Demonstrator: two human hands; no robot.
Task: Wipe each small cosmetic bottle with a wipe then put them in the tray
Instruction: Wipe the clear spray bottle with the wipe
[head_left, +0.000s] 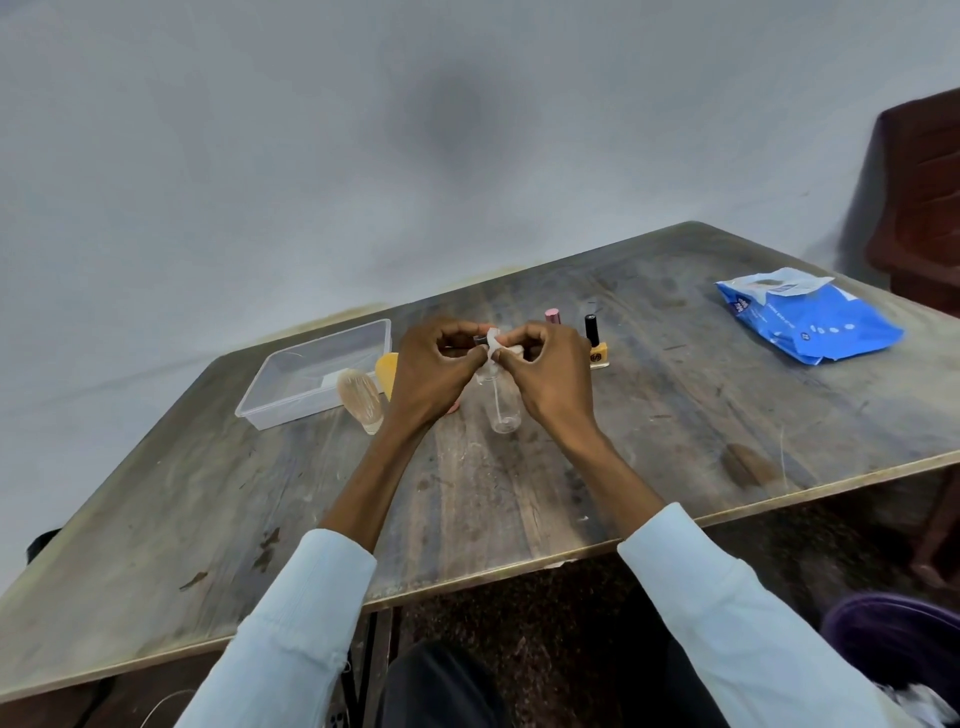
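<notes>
Above the table's middle my left hand (435, 367) grips a small dark cosmetic bottle (479, 340), mostly hidden by my fingers. My right hand (546, 364) pinches a white wipe (494, 347) against that bottle. Below the hands a clear spray bottle (503, 410) stands on the table. A black-capped nail polish bottle with a yellow base (594, 343) and a pink-capped bottle (552, 315) stand just behind my right hand. The clear plastic tray (270, 410) sits to the left, beyond my left hand.
A clear ribbed container (361, 400) and a yellow object (387, 370) lie beside the tray's near right corner. A blue wipes pack (810, 322) lies at the far right of the wooden table (519, 493). A dark chair (919, 197) stands behind the right corner.
</notes>
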